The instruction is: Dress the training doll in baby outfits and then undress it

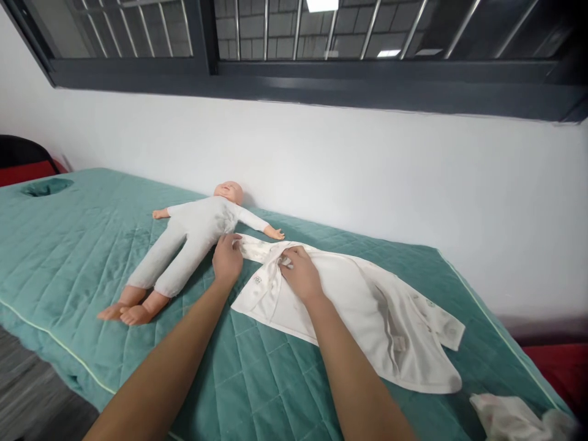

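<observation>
A white baby jacket with small printed figures lies spread open on the green quilted bed cover, its sleeves out to either side. My left hand is closed on the cuff end of its left-lying sleeve. My right hand pinches the cloth where that same sleeve joins the body; its fingertips are partly hidden in the folds. Left of the jacket a baby doll in a white body suit lies on its back, arms spread, one hand just above the sleeve.
The quilted cover has a hole at the far left. A crumpled white cloth lies at the lower right. Behind the bed stands a white wall below a barred window. Red seats show at both sides.
</observation>
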Motion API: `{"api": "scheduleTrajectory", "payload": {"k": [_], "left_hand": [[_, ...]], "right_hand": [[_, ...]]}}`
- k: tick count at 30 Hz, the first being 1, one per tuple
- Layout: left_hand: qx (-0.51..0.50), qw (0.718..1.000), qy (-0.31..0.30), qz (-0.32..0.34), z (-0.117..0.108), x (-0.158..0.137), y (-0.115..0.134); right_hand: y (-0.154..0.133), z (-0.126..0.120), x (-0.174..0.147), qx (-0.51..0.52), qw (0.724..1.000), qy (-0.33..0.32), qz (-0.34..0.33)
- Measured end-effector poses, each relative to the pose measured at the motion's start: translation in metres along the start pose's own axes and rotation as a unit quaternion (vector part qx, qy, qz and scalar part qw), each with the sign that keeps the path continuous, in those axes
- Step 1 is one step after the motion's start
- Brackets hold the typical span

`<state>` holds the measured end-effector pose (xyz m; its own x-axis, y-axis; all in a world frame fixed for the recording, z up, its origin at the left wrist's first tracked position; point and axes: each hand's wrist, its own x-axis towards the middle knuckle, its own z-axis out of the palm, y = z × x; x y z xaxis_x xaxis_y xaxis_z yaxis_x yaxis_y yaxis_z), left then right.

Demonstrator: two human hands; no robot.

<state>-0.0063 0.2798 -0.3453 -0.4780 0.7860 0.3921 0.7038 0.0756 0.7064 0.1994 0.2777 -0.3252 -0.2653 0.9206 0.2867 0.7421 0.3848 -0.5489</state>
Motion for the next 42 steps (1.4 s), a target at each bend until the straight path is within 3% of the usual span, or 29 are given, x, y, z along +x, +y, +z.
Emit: {"api": "scheduleTrajectory", "payload": {"k": [6, 12, 21, 26, 30, 37, 42], "left_hand": [[0.069, 0.998, 0.004, 0.001, 0.000, -0.001, 0.005], [0.192, 0.979, -0.017, 0.071, 0.001, 0.001, 0.014], [0.209, 0.974, -0.006, 0.090, 0.002, -0.003, 0.014], [0.219, 0.970, -0.028, 0.104, 0.003, 0.000, 0.013], [0.269, 0.954, -0.052, 0.118, 0.003, 0.006, 0.014], [0.277, 0.952, -0.051, 0.122, 0.004, 0.012, 0.013], [0.206, 0.964, 0.002, 0.166, 0.001, 0.002, 0.018]], "right_hand": [[0.004, -0.003, 0.002, -0.048, 0.998, -0.029, -0.029], [-0.004, 0.002, 0.005, -0.123, 0.992, -0.008, -0.005], [-0.005, 0.005, 0.007, -0.123, 0.992, 0.003, 0.008], [0.000, -0.008, 0.005, -0.032, 0.998, 0.057, -0.020], [0.008, -0.010, 0.004, 0.111, 0.993, 0.037, 0.029], [0.015, 0.009, 0.012, 0.259, 0.957, 0.007, 0.129], [0.009, 0.006, 0.015, 0.354, 0.915, -0.001, 0.195]]}}
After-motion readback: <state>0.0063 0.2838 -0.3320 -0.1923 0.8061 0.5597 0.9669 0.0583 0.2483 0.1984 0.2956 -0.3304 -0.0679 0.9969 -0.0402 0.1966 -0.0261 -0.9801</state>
